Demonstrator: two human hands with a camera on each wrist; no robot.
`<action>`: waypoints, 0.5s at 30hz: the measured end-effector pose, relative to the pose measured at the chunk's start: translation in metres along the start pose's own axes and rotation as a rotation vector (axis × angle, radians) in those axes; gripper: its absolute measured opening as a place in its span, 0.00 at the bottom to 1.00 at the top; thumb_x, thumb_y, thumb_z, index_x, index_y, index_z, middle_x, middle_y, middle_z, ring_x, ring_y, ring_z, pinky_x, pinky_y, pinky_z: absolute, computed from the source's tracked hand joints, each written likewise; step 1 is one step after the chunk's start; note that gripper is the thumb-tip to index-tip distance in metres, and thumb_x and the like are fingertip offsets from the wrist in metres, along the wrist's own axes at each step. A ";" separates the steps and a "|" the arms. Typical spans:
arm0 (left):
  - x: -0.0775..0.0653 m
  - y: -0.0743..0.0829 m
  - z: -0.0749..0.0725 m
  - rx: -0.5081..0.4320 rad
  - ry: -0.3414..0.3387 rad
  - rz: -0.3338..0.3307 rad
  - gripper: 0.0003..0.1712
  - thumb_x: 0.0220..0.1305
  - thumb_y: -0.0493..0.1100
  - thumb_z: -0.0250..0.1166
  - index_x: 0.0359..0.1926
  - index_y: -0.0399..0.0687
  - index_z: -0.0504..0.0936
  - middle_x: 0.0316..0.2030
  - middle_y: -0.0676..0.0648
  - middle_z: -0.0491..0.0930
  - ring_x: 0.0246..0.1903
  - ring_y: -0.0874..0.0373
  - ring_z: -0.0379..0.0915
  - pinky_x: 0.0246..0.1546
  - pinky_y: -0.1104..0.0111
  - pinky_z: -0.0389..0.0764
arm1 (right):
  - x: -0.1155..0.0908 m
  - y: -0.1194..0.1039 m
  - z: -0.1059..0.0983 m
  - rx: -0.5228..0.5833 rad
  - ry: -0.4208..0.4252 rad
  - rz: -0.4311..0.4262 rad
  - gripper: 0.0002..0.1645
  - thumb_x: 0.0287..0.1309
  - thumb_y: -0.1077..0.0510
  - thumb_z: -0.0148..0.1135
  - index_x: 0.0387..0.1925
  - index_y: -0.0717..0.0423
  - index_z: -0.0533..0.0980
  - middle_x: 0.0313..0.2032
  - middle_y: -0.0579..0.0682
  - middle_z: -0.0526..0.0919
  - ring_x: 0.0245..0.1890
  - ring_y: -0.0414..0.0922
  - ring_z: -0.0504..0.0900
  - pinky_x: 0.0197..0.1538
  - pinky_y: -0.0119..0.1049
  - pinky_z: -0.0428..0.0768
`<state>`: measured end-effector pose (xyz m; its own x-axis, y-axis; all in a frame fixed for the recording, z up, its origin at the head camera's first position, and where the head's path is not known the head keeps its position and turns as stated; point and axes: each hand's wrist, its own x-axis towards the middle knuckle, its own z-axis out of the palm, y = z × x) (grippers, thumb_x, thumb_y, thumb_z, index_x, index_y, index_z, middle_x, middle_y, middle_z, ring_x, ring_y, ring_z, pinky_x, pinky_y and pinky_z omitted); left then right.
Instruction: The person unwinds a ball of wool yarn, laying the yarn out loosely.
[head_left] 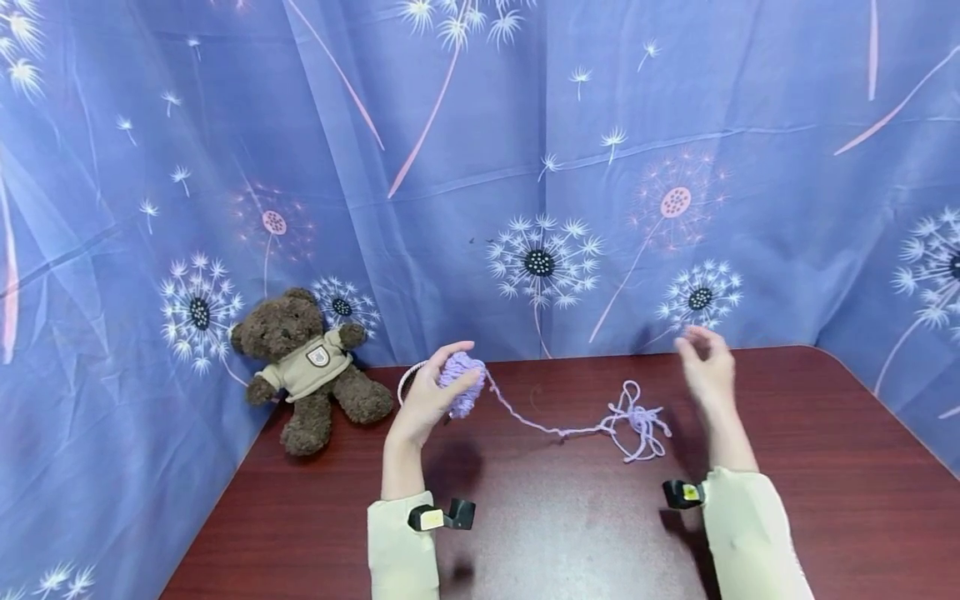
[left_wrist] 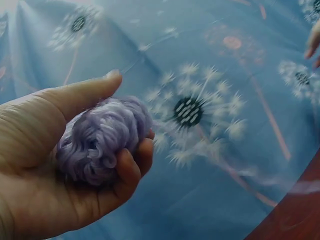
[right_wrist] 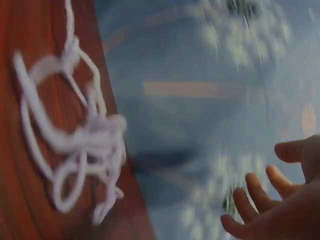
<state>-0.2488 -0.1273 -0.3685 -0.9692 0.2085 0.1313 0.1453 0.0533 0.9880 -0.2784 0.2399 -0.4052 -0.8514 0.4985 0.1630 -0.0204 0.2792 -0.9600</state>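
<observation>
My left hand [head_left: 429, 398] grips a ball of lilac yarn [head_left: 463, 385] above the table, fingers and thumb curled round it. In the left wrist view the wound ball [left_wrist: 102, 137] sits between thumb and fingers. From it a single strand [head_left: 525, 419] sags to the right, down to a loose, looped tangle of the same yarn [head_left: 637, 423] on the table. Up and to the right of that tangle, my right hand [head_left: 708, 371] is raised with nothing in it. Its fingers [right_wrist: 260, 192] are spread and relaxed in the right wrist view, apart from the tangle.
A brown teddy bear [head_left: 307, 367] in a beige shirt leans at the table's back left corner. A pale curved rim [head_left: 405, 383] shows partly behind my left hand. The dark red wooden table [head_left: 562, 517] meets a blue dandelion-print curtain [head_left: 465, 208] at its back edge.
</observation>
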 end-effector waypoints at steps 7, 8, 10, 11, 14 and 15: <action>0.001 0.004 0.022 -0.016 -0.123 0.030 0.33 0.59 0.34 0.66 0.66 0.50 0.69 0.44 0.46 0.75 0.37 0.62 0.75 0.32 0.73 0.80 | -0.059 -0.041 0.063 -0.019 -0.509 -0.278 0.24 0.71 0.53 0.52 0.62 0.61 0.70 0.60 0.63 0.76 0.59 0.53 0.75 0.68 0.52 0.70; 0.001 0.005 0.025 -0.011 -0.129 0.038 0.34 0.59 0.33 0.67 0.66 0.49 0.69 0.44 0.46 0.75 0.37 0.62 0.75 0.32 0.73 0.80 | -0.067 -0.046 0.069 0.003 -0.578 -0.295 0.24 0.71 0.52 0.51 0.62 0.62 0.71 0.59 0.63 0.77 0.60 0.56 0.75 0.68 0.54 0.71; 0.002 0.005 0.029 -0.002 -0.136 0.051 0.34 0.58 0.33 0.67 0.66 0.47 0.68 0.44 0.46 0.76 0.37 0.63 0.75 0.32 0.74 0.80 | -0.082 -0.054 0.079 0.026 -0.681 -0.317 0.23 0.71 0.52 0.51 0.60 0.61 0.72 0.56 0.62 0.80 0.57 0.56 0.79 0.64 0.51 0.75; 0.002 0.006 0.030 0.004 -0.136 0.054 0.34 0.57 0.32 0.67 0.65 0.47 0.69 0.44 0.46 0.76 0.37 0.64 0.75 0.33 0.74 0.80 | -0.088 -0.057 0.083 0.034 -0.716 -0.328 0.22 0.71 0.53 0.52 0.59 0.62 0.73 0.53 0.63 0.82 0.54 0.53 0.81 0.61 0.48 0.78; 0.002 0.006 0.032 0.017 -0.138 0.057 0.34 0.57 0.32 0.68 0.64 0.45 0.69 0.44 0.46 0.77 0.36 0.64 0.75 0.33 0.74 0.80 | -0.097 -0.059 0.087 0.054 -0.755 -0.350 0.17 0.69 0.58 0.54 0.51 0.66 0.77 0.44 0.65 0.85 0.41 0.39 0.84 0.48 0.36 0.83; 0.002 0.006 0.032 0.023 -0.135 0.055 0.33 0.57 0.32 0.68 0.64 0.45 0.69 0.43 0.46 0.77 0.36 0.64 0.75 0.32 0.74 0.79 | -0.097 -0.059 0.087 0.050 -0.741 -0.358 0.15 0.68 0.59 0.55 0.48 0.67 0.78 0.40 0.64 0.85 0.38 0.36 0.83 0.45 0.32 0.82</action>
<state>-0.2433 -0.0952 -0.3653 -0.9244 0.3410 0.1710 0.2032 0.0607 0.9773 -0.2399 0.1038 -0.3838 -0.9137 -0.2896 0.2850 -0.3643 0.2731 -0.8903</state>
